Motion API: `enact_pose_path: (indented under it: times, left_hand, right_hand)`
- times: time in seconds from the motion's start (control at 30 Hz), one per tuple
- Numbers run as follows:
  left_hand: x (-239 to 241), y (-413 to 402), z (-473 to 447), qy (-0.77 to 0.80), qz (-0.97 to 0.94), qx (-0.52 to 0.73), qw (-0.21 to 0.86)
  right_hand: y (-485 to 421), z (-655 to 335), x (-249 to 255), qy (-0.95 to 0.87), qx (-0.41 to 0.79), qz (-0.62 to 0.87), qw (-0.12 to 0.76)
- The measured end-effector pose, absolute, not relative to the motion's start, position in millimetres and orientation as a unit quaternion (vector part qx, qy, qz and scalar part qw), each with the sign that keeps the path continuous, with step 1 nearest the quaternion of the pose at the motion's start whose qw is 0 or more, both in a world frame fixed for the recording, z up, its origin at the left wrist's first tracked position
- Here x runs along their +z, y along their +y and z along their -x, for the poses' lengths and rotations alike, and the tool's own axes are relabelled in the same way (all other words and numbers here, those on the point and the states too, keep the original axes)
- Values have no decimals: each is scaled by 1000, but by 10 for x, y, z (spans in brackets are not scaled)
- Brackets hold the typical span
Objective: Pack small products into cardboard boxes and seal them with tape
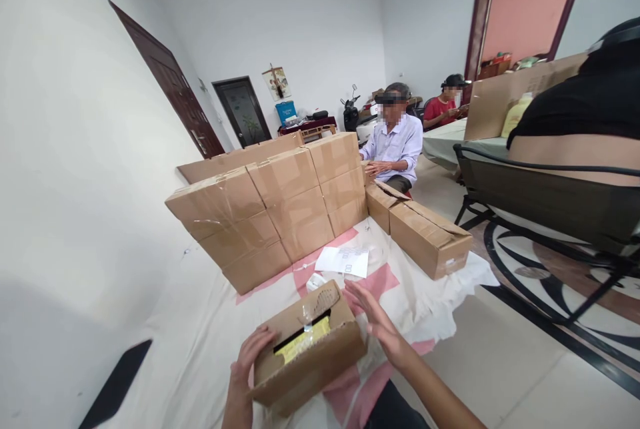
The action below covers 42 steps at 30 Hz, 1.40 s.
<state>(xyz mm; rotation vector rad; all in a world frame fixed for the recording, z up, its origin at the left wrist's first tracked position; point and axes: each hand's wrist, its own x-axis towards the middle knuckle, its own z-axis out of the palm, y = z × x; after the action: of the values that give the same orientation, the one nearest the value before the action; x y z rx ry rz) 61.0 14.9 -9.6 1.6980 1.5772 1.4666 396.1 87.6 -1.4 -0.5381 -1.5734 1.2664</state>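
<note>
Bright, diffuse light; edges stretched, perhaps soft.

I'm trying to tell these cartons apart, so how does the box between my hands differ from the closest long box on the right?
The box between your hands has a gap in its top showing yellow contents; the long box shows no contents. Your left hand rests on the first box; no hand touches the long one. Both are brown cardboard.

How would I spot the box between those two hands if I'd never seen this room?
Find the wall of stacked boxes on the pale cloth. Come nearer, past the white printed sheet, to the carton between the left hand and right hand. Unlike the other boxes, it shows something yellow through a gap in its top.
</note>
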Motion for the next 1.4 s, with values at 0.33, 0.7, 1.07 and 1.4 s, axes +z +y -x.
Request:
enact_pose_path:
  times: [0.33, 0.7, 1.07, 1.4]
  left_hand:
    - [-128, 40, -770, 584, -584, 526, 202]
    - [390, 19, -1376, 606, -780, 129, -83]
    - [-38, -470, -616, 674, -709, 192, -77]
    - [88, -483, -972, 699, -686, 173, -101]
  right_hand:
    - [917, -3456, 0, -544, 514, 390, 536]
    - [825, -3337, 14, -582, 423, 384, 579]
    - [1684, -3510, -160, -596, 492, 469, 428]
    - [2238, -3185, -66, -630, 527, 519, 236]
